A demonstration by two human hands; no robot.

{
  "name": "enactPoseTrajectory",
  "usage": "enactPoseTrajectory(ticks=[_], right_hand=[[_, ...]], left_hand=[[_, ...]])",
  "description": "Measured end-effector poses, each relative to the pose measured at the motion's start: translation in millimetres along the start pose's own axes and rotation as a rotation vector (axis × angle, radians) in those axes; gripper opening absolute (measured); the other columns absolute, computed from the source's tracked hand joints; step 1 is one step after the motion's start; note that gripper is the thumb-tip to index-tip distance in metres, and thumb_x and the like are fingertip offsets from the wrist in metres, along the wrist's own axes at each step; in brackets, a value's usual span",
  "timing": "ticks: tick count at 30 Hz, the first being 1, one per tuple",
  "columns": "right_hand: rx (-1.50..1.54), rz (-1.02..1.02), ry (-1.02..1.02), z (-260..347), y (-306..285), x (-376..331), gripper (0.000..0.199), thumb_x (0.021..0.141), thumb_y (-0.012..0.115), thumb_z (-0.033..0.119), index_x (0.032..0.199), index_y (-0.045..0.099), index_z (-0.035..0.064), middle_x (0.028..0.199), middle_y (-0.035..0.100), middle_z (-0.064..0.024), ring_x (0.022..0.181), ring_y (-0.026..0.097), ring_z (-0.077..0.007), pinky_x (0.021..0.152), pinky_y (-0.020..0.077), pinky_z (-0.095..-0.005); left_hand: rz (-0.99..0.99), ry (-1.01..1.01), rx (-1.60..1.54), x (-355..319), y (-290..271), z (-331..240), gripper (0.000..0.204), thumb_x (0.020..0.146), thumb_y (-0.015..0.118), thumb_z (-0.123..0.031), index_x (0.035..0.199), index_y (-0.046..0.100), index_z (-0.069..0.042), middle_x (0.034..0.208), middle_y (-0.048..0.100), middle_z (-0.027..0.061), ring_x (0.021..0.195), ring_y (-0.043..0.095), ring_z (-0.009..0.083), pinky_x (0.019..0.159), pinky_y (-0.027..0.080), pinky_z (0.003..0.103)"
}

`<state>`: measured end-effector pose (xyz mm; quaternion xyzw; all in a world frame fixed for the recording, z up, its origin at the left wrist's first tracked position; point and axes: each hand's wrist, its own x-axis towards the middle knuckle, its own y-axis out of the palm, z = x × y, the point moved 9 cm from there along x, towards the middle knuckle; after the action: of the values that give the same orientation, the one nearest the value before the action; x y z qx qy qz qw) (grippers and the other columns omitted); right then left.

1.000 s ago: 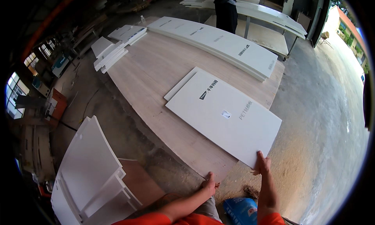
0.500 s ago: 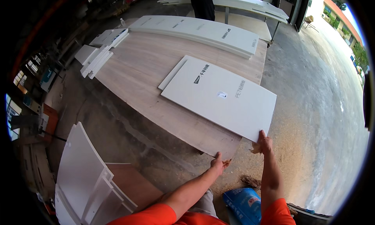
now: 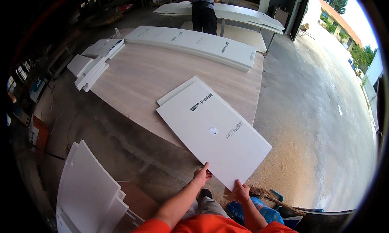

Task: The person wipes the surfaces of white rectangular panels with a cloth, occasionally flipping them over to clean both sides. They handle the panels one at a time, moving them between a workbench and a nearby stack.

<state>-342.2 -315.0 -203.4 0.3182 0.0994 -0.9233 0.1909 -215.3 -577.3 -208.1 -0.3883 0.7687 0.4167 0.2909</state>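
A large white panel (image 3: 212, 129) with dark print and a small label lies slantwise, its near end jutting past the edge of the wood-grained sheet (image 3: 142, 77). My left hand (image 3: 201, 175) grips its left edge, thumb on top and fingers underneath. At the near corner, my right hand (image 3: 240, 191) is closed on the same panel, thumb on its face. Something brownish shows just below that hand; I cannot make out what it is. Under the panel's far left side another white panel (image 3: 178, 91) sticks out, mostly hidden.
Long white panels (image 3: 190, 42) are stacked at the sheet's far side, shorter white pieces (image 3: 91, 69) at its left end. More white boards (image 3: 87, 184) stand at lower left. A blue bag (image 3: 263, 208) and sawdust (image 3: 283, 160) are on the floor. Beyond, a person (image 3: 204, 12) stands by another table.
The panel has swung round and come toward me, its near end now off the sheet. My left hand has moved from the sheet's corner to the panel's edge; my right hand has come nearer with it.
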Motion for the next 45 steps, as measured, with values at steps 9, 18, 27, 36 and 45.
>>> enactPoseTrajectory(ticks=[9, 18, 27, 36, 45], right_hand=[[-0.086, -0.063, 0.031, 37, -47, -26, 0.047, 0.097, 0.072, 0.040, 0.105, 0.072, -0.0068, 0.093, 0.071, -0.0091, 0.081, 0.066, -0.0170, 0.071, 0.0537, -0.0309], [-0.108, -0.138, -0.166, 183, -127, 110, 0.050, 0.094, 0.075, 0.042, 0.095, 0.071, -0.0075, 0.085, 0.070, -0.0097, 0.070, 0.064, -0.0169, 0.061, 0.0508, -0.0315], [-0.599, -0.108, -0.185, 234, -124, 186, 0.057, 0.092, 0.073, 0.051, 0.082, 0.072, -0.0054, 0.068, 0.066, -0.0087, 0.057, 0.061, -0.0174, 0.052, 0.0494, -0.0370], [-0.228, 0.053, -0.072, 240, -128, 164, 0.040, 0.094, 0.074, 0.027, 0.101, 0.069, -0.0112, 0.081, 0.070, -0.0147, 0.068, 0.067, -0.0228, 0.057, 0.0542, -0.0380], [-0.097, 0.613, 0.008, 193, 134, 80, 0.049, 0.097, 0.070, 0.032, 0.125, 0.065, -0.0080, 0.116, 0.071, -0.0138, 0.106, 0.066, -0.0223, 0.092, 0.0544, -0.0358]], left_hand=[[-0.126, 0.153, -0.056, 8, 31, -64, 0.044, 0.090, 0.081, -0.022, 0.125, 0.063, -0.003, 0.121, 0.069, 0.0101, 0.104, 0.069, 0.0253, 0.079, 0.060, 0.042], [-0.027, 0.067, -0.123, 59, 155, -87, 0.042, 0.091, 0.079, -0.015, 0.125, 0.061, -0.002, 0.125, 0.064, 0.0117, 0.110, 0.066, 0.0294, 0.090, 0.062, 0.050], [-0.030, 0.066, -0.082, 123, 162, -91, 0.028, 0.097, 0.073, -0.024, 0.117, 0.065, -0.006, 0.108, 0.069, 0.0072, 0.090, 0.070, 0.0226, 0.076, 0.064, 0.042], [-0.131, 0.243, -0.075, 19, 131, -96, 0.028, 0.095, 0.075, -0.027, 0.113, 0.069, -0.007, 0.104, 0.071, 0.0048, 0.084, 0.069, 0.0183, 0.069, 0.059, 0.034], [-0.247, 0.577, -0.346, -24, -40, -198, 0.030, 0.097, 0.069, -0.028, 0.115, 0.067, -0.005, 0.118, 0.068, 0.0085, 0.112, 0.062, 0.0236, 0.100, 0.049, 0.041]])
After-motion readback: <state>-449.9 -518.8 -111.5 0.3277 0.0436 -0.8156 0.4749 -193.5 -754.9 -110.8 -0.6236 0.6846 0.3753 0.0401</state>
